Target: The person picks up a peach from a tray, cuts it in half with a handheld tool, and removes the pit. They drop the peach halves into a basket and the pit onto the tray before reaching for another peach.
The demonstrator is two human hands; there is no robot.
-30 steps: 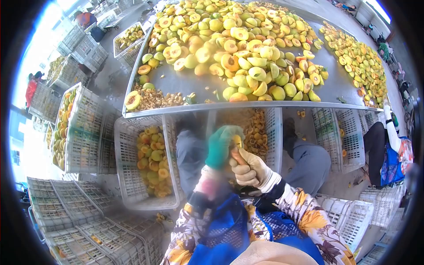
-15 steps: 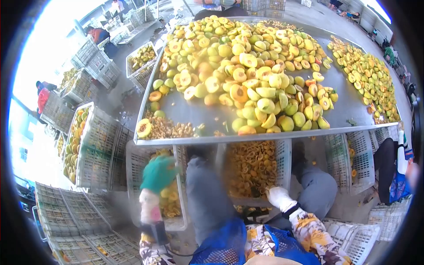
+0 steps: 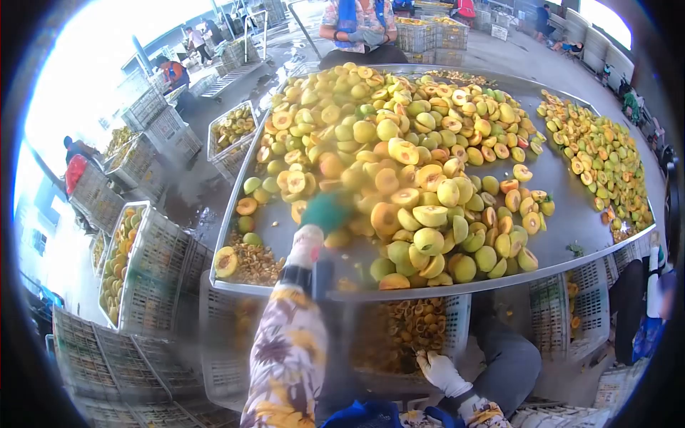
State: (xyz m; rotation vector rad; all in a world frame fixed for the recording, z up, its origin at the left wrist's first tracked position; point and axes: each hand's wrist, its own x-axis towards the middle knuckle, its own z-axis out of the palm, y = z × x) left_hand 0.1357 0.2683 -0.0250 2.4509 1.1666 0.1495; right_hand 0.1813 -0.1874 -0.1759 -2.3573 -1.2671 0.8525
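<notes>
My left hand (image 3: 325, 214), in a green glove, reaches over the near left part of the metal table (image 3: 342, 274). It is beside the heap of halved yellow-green peaches (image 3: 428, 214); motion blur hides its fingers and whether it touches any. My right hand (image 3: 442, 374), in a white glove, is low below the table edge. Its fingers are curled together over the near side of a crate (image 3: 457, 324) of brownish-orange fruit scraps (image 3: 417, 324). What those fingers hold, if anything, is too small to make out.
Pit scraps (image 3: 253, 265) lie at the table's near left corner. A second heap of halves (image 3: 603, 157) covers the right side. Stacked crates (image 3: 168, 264) stand at left. Another person (image 3: 357, 28) sits beyond the far edge, with more crates behind.
My left hand has moved up and right, from over the crate under the table to above the tabletop. My right hand stays low by the scraps. The view has tilted upward.
</notes>
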